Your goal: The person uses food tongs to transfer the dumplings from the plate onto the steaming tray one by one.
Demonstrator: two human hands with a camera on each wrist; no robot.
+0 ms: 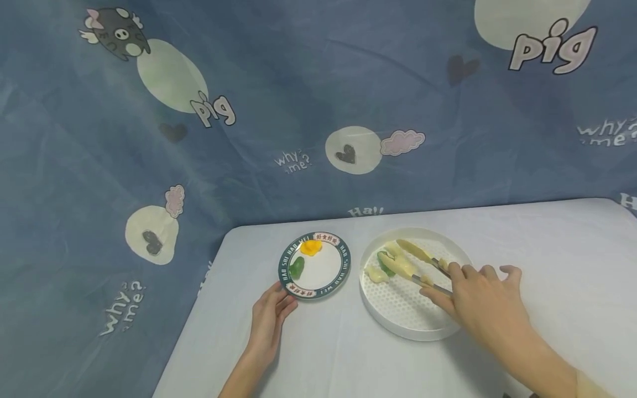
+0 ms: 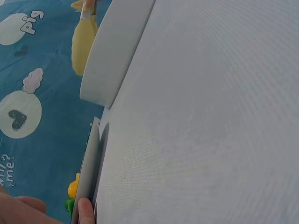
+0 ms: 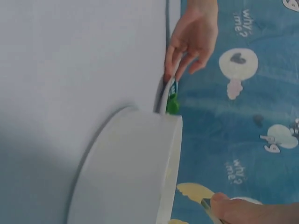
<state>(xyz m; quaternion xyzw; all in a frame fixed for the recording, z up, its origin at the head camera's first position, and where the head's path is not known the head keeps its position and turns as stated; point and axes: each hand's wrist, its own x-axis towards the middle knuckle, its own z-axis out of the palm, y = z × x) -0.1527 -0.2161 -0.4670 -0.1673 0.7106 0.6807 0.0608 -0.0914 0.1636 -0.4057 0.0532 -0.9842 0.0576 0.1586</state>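
Two plate (image 1: pixel 343 263) foods (image 1: pixel 311 247) head-view only, tongs (image 1: pixel 423 261) gripped

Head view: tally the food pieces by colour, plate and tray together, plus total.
Yellow-orange: 1, on the plate, piece
Green: 2, one on the plate, one in the white tray, piece
Pale yellow: 2 that I can separate in the tray, one and one at the tongs; they overlap, so this count is rough
Total: 5
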